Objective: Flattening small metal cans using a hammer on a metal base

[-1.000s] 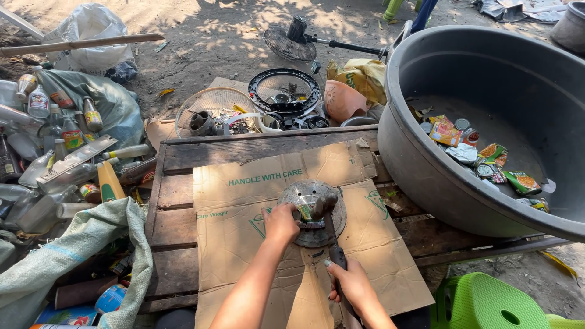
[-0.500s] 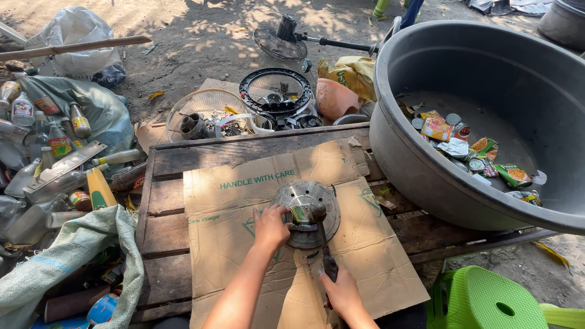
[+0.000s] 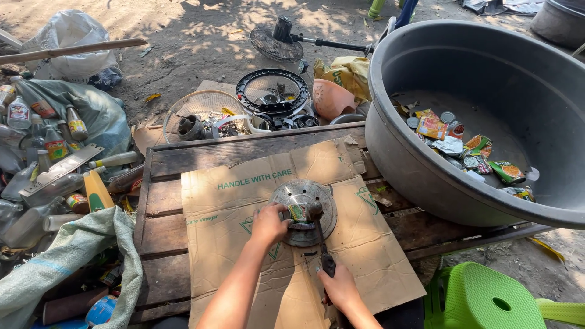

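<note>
Left hand (image 3: 269, 224) closed on the near-left rim of a round metal disc (image 3: 303, 211), fingers curled over the edge, pinning it flat against a sheet of cardboard (image 3: 226, 213). Right hand (image 3: 339, 288) wrapped tight around the dark handle of a screwdriver (image 3: 323, 253), held just nearer than the disc, shaft angled up and away from the knuckles with its tip at the disc's hub (exact contact point too small to tell). Disc lying directly ahead of both hands, touching the left, a little beyond the right.

Under the cardboard, a wooden pallet (image 3: 163, 201), bare planks showing to the left of the left forearm. Beyond and to the right of the right hand, a large grey tub (image 3: 426, 170) holding crushed cans and wrappers, its wall resting on the pallet's far corner. Close to the right of the right wrist, a green plastic stool (image 3: 481, 301). Far ahead of the hands, fan guards (image 3: 271, 91) and loose parts on the dirt. Well to the left of the left arm, a heap of bottles (image 3: 42, 152) and a pale sack (image 3: 61, 256).
</note>
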